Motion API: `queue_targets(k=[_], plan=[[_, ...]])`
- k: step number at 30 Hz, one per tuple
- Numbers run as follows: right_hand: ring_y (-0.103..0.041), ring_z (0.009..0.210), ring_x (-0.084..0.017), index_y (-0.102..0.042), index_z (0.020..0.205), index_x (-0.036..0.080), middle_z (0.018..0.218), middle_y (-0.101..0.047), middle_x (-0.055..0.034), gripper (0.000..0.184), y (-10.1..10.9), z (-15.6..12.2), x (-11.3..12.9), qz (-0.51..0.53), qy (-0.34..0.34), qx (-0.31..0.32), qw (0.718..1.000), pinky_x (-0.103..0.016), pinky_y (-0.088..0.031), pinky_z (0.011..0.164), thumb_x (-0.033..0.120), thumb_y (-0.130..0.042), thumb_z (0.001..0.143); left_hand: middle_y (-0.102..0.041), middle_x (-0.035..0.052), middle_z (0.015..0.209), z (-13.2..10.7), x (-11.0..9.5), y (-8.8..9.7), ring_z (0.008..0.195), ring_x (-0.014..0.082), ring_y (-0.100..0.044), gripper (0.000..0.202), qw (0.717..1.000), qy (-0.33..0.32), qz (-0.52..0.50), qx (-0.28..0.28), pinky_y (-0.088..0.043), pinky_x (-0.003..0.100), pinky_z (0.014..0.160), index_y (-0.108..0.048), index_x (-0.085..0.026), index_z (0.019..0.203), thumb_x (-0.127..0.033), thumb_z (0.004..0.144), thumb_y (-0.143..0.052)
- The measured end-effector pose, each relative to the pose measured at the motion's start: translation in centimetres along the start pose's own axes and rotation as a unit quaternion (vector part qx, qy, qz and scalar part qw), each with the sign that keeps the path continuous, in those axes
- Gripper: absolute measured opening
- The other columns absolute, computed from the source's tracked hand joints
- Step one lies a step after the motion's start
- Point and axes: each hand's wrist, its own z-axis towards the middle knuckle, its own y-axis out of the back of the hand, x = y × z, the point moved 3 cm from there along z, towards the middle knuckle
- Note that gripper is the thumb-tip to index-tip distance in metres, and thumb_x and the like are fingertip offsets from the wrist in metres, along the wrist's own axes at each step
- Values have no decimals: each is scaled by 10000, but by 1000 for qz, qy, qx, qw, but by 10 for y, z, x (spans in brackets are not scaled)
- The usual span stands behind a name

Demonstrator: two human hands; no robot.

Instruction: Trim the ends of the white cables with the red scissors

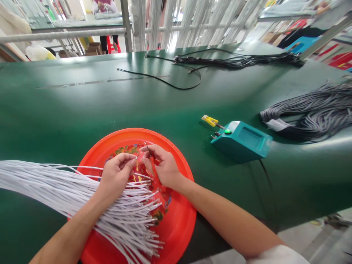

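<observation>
Over a red basin (pixel 181 234) with a flower print, my left hand (pixel 118 174) pinches one white cord (pixel 88 167) close to its tip. Facing it, my right hand (pixel 163 167) is closed around a pair of red-handled scissors (pixel 155 172). Their dark blades point up and left, just right of the pinched cord end; whether they touch it I cannot tell. Below my left hand a thick bundle of white cords (pixel 55 187) comes in from the left, its loose ends fanned out across the basin.
A teal device (pixel 242 141) with a green button and a yellow clip (pixel 210 120) stands right of the basin. Black cords (pixel 233 61) lie at the back, and a grey cord bundle (pixel 313 110) at the right. White strands hang behind the green table (pixel 82 106); people work beyond.
</observation>
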Motion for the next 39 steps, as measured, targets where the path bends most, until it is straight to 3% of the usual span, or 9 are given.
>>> queue_targets(k=[11, 31, 39], plan=[[-578, 716, -111, -582, 990, 206, 813, -618, -8, 223, 0, 2, -1, 18, -21, 0, 1000, -264, -498, 676, 278, -578, 779, -507, -14, 515, 0, -5, 0, 483, 98, -453, 341, 1000, 17, 8, 7, -380, 210, 473, -593, -119, 815, -435, 688, -605], [-605, 767, -105, -581, 996, 212, 846, -641, -1, 215, 0, 3, -5, 62, -12, -7, 998, -262, -501, 745, 239, -582, 783, -490, -20, 513, -2, -10, -2, 454, 79, -423, 335, 1000, 18, 0, 9, -374, 190, 446, -601, -111, 746, -434, 662, -632], [-557, 678, -87, -606, 960, 201, 750, -604, 20, 245, 1, 4, 1, 86, -21, -8, 996, -237, -479, 667, 242, -649, 722, -546, -14, 588, -2, -2, -3, 482, 69, -448, 311, 999, 7, 33, 38, -380, 171, 463, -631, -112, 833, -403, 727, -613]])
